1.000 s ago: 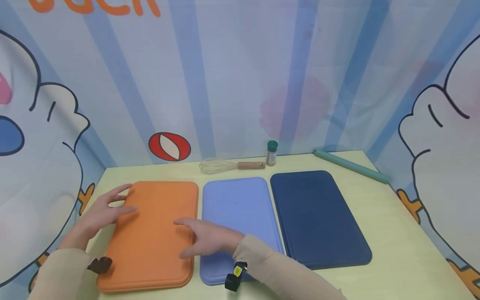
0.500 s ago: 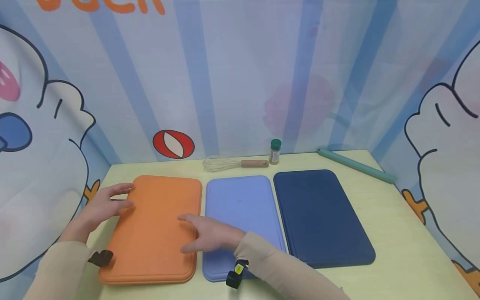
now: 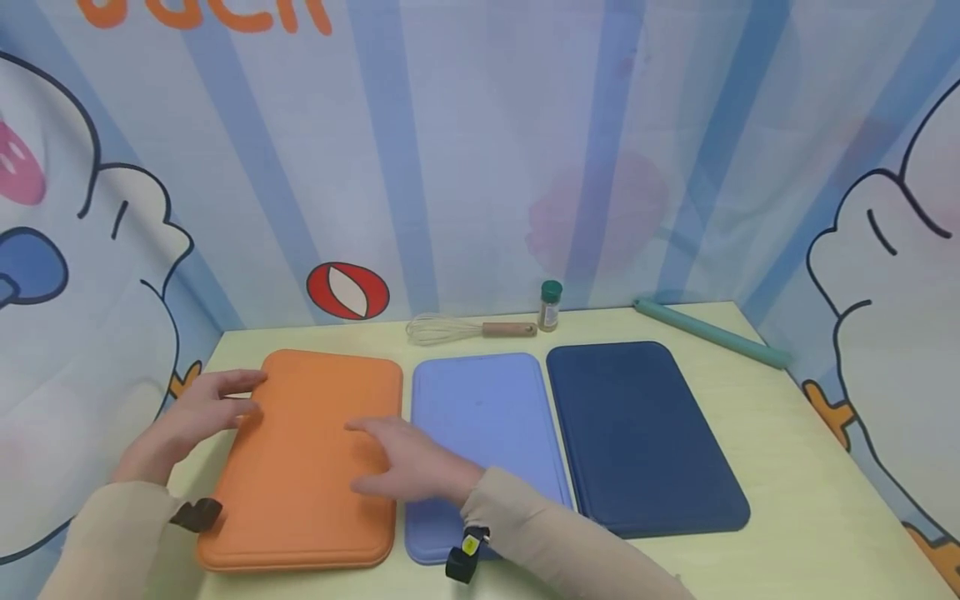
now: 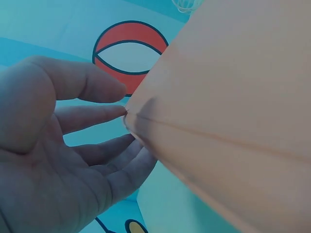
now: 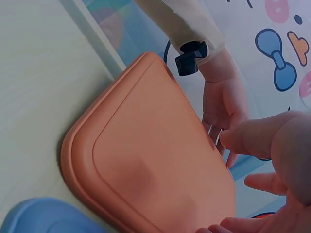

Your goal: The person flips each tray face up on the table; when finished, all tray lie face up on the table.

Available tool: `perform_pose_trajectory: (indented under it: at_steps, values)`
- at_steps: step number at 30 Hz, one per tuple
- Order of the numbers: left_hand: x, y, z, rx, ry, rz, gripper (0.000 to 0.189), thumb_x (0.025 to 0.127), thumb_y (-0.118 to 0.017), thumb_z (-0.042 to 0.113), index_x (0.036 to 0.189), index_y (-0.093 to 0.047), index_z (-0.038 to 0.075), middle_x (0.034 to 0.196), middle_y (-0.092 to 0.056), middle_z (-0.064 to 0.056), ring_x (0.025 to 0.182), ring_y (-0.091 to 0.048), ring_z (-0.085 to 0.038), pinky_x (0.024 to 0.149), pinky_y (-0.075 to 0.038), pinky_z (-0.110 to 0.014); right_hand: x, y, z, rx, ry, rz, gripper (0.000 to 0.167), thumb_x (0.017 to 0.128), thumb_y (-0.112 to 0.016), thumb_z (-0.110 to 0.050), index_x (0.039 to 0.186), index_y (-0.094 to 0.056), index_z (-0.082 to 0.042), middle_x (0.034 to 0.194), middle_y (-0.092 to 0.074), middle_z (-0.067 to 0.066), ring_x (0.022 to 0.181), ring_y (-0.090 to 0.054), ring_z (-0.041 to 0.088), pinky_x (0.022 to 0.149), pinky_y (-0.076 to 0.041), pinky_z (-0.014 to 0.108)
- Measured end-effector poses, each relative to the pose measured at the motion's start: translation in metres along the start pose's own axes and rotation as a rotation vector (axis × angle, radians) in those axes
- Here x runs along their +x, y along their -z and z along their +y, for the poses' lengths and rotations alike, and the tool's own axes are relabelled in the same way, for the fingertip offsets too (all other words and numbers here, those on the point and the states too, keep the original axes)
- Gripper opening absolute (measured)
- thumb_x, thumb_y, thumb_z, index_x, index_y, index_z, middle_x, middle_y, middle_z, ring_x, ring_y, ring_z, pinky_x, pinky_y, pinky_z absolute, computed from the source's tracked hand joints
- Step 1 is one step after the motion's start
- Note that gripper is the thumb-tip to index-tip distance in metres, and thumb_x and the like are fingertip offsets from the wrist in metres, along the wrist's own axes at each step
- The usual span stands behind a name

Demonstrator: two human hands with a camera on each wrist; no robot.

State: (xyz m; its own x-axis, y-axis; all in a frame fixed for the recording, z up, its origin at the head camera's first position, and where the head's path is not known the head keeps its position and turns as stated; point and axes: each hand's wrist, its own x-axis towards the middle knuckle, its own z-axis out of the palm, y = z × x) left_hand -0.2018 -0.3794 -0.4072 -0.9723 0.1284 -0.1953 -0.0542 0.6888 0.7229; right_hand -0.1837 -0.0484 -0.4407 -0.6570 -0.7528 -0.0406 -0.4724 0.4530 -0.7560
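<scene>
Both hands are working the orange cutting board (image 3: 307, 454) right now. The left hand (image 3: 197, 417) is sitting at the board's left edge with its fingers spread and fairly straight; in the left wrist view the fingertips (image 4: 119, 112) are touching the edge of the orange board (image 4: 228, 97) and a couple of fingers are reaching in under it, so it's not really a closed grab. The right hand (image 3: 408, 467) is lying flat on the board's right side, fingers stretched out and relaxed, pressing on top rather than wrapping around anything. The right wrist view is showing the board (image 5: 155, 179) from its near corner, with the left hand (image 5: 223, 107) at the far edge.

The board itself is lying on the pale yellow table (image 3: 795, 467), at the left end of a row of three. Right next to it is a light blue board (image 3: 480, 417), and the right forearm in its beige sleeve (image 3: 555, 542) is crossing over the near corner of that one. Then there's a dark navy board (image 3: 637, 433) just beside the blue.

Behind the boards, near the back wall, a whisk (image 3: 465, 328) with a wooden handle is lying down, a little spice jar (image 3: 550, 305) with a green cap is standing upright beside it, and a long teal rolling pin (image 3: 708, 333) is lying at an angle off to the right. Nothing is blocking the orange board.
</scene>
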Motion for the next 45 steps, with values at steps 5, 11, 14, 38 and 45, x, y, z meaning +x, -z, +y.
perform_pose_trajectory:
  at_steps: [5,11,14,38,45]
  values:
    - [-0.002,0.002,0.004,0.003,-0.029,0.000,0.056,0.102,-0.056,0.003,0.154,-0.041,-0.012,0.156,-0.042,-0.037,0.135,-0.052,-0.052,0.089,-0.060,-0.043,0.006,-0.002,-0.008,-0.006,0.026,-0.007,0.067,0.098,-0.073,-0.034,0.158,-0.046,-0.021,0.151,-0.056,0.002,0.123,-0.059,0.012,0.098,-0.049,0.024]
    - [-0.003,0.003,0.009,-0.001,-0.071,-0.026,0.059,0.098,-0.053,-0.005,0.155,-0.039,-0.013,0.156,-0.041,-0.038,0.132,-0.056,-0.054,0.083,-0.060,-0.033,0.014,-0.002,-0.022,-0.016,0.045,-0.037,0.066,0.097,-0.076,-0.032,0.157,-0.049,-0.023,0.134,-0.063,-0.001,0.107,-0.059,0.007,0.087,-0.049,0.020]
    - [-0.004,0.004,0.012,0.000,-0.083,-0.033,0.061,0.096,-0.054,-0.006,0.155,-0.039,-0.013,0.155,-0.042,-0.038,0.132,-0.055,-0.055,0.083,-0.060,-0.030,0.018,-0.002,-0.031,-0.070,0.053,-0.037,0.067,0.097,-0.076,-0.035,0.157,-0.048,-0.026,0.120,-0.064,-0.006,0.099,-0.057,0.005,0.082,-0.047,0.018]
    - [-0.014,0.018,0.039,0.033,-0.094,-0.039,0.061,0.099,-0.063,0.005,0.155,-0.042,-0.009,0.157,-0.045,-0.031,0.132,-0.058,-0.051,0.099,-0.057,-0.047,0.041,-0.014,-0.082,-0.163,0.022,-0.051,0.064,0.100,-0.066,-0.054,0.158,-0.040,-0.048,0.151,-0.049,-0.019,0.150,-0.024,0.016,0.114,-0.039,0.035]
    - [-0.014,0.022,0.049,0.039,-0.088,-0.047,0.062,0.100,-0.064,0.008,0.156,-0.042,-0.007,0.157,-0.045,-0.031,0.133,-0.056,-0.052,0.103,-0.053,-0.060,0.044,-0.014,-0.092,-0.208,0.008,-0.063,0.061,0.101,-0.061,-0.060,0.158,-0.041,-0.049,0.155,-0.044,-0.025,0.156,-0.018,0.020,0.118,-0.037,0.040]
